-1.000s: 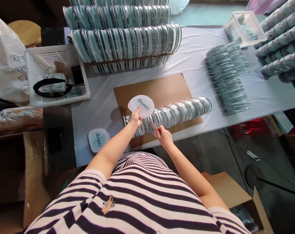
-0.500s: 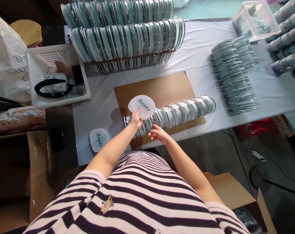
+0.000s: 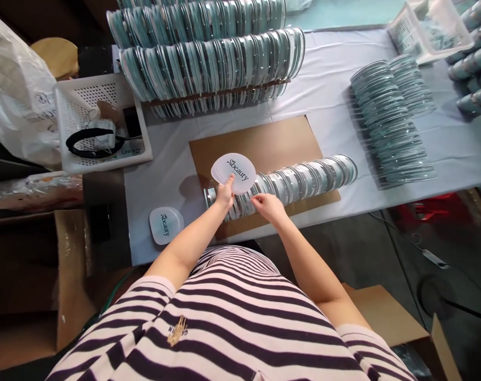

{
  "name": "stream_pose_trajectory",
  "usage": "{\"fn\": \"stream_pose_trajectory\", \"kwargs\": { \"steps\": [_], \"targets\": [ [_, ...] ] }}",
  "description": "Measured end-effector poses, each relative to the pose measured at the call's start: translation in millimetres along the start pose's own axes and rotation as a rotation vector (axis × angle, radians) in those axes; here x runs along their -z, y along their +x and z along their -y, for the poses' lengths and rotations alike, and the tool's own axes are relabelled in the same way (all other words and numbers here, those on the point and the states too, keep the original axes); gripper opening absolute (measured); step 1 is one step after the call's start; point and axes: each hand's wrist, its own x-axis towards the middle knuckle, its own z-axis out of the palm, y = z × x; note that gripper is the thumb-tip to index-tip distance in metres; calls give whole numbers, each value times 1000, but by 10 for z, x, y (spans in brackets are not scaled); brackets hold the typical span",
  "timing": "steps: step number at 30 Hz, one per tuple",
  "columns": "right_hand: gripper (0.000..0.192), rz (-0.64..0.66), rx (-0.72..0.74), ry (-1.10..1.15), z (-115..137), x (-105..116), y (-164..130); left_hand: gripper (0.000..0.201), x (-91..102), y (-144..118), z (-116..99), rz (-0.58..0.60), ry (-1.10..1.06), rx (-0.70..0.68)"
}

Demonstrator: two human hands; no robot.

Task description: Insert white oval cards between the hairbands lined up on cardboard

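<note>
Between thumb and fingers of the left hand (image 3: 225, 195), gripping thin, smooth white rounded cards (image 3: 234, 170), topmost lettered "beauty" in black. Just rightward, at the right hand (image 3: 269, 207), bunched narrow; cannot tell whether pinching anything. Beneath both, lined up across flat brown cardboard (image 3: 260, 140): glossy, ridged row of rounded clear pieces (image 3: 303, 181).

A row of packs (image 3: 298, 181) lies across cardboard (image 3: 264, 140), right of what may be cards (image 3: 166, 225).
</note>
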Motion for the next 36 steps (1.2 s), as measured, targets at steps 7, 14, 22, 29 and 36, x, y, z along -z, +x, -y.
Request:
{"fn": "stream_pose_trajectory", "kwargs": {
  "steps": [7, 14, 22, 29, 36],
  "targets": [
    [67, -344, 435, 52, 202, -124, -9, 33, 51, -230, -4, 102, 29, -85],
    [33, -396, 273, 370, 255, -293, -338, 35, 28, -272, -195, 143, -3, -96],
    [33, -167, 271, -426, -438, -291, -1237, 25, 236, 96, -416, 5, -35, -38],
    [31, 20, 169, -735, -37, -798, -654, 28, 280, 123, -360, 34, -41, -55],
    [34, -57, 182, -692, -65, -815, -502, 22, 292, 106, -351, 30, 35, -57]
  ]
}}
